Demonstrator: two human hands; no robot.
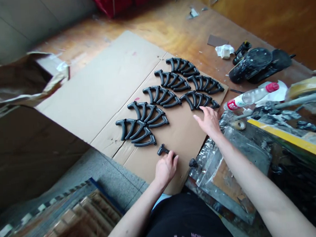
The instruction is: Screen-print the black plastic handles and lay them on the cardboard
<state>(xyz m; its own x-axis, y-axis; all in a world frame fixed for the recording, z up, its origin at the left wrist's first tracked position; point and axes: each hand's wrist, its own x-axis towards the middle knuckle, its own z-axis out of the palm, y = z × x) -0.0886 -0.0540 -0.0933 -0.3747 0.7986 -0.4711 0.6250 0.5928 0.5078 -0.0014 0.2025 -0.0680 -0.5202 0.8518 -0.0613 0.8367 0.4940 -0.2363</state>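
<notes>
My left hand (166, 168) is closed round the lower end of a black, curved, handle-like part (162, 149), whose wider T-shaped head points away from me over the cardboard sheet (112, 78). Several fan-shaped groups of like black parts (143, 114) lie on the sheet's right half. At the near right group (200, 100), my right hand (209, 121) hovers at its front edge with thumb and fingers apart and nothing visible between them. Whether its fingertips touch a part, I cannot tell. A small black lump (193, 162) sits near the sheet's front right edge.
On the right are a clear bottle with a red cap (250, 97), black cylindrical containers (251, 63), a tape roll (239, 124) and a yellow-edged box (289, 140) holding dark pieces. An open paper sack (25, 79) stands left. Stacked brown pieces (81, 221) are at lower left.
</notes>
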